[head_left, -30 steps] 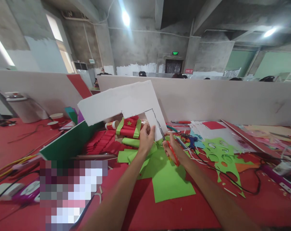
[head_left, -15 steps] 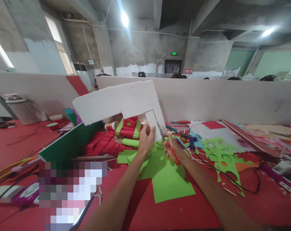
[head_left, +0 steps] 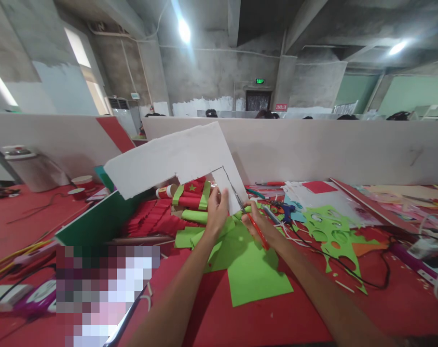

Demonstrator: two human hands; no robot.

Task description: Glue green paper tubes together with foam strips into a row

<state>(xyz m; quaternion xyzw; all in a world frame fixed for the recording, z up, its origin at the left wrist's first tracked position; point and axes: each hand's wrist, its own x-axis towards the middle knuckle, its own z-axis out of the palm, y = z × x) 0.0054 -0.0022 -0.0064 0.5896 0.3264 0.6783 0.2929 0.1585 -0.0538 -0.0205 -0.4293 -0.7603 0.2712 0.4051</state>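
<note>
My left hand (head_left: 217, 210) pinches the lower strip of a white foam board (head_left: 168, 152), which is tilted up in front of me. The board has an L-like outline, with a dark line drawn near its inner corner. In my right hand (head_left: 257, 220) are red-handled scissors (head_left: 258, 232), their blades at the drawn line on the board's lower right part. Beneath both hands lie bright green sheets (head_left: 258, 270). Just behind my left hand sits a red paper roll with green bands and a star (head_left: 192, 193).
Pleated red paper (head_left: 150, 217) and a green board (head_left: 92, 224) lie to the left. A blue glue gun (head_left: 288, 212) and a green sheet with round holes (head_left: 331, 231) are on the right. A white partition (head_left: 331, 149) stands behind the red table (head_left: 277, 313).
The white board has tipped slightly left and down, its top corner lower. The scissors and both hands have shifted slightly left with it.
</note>
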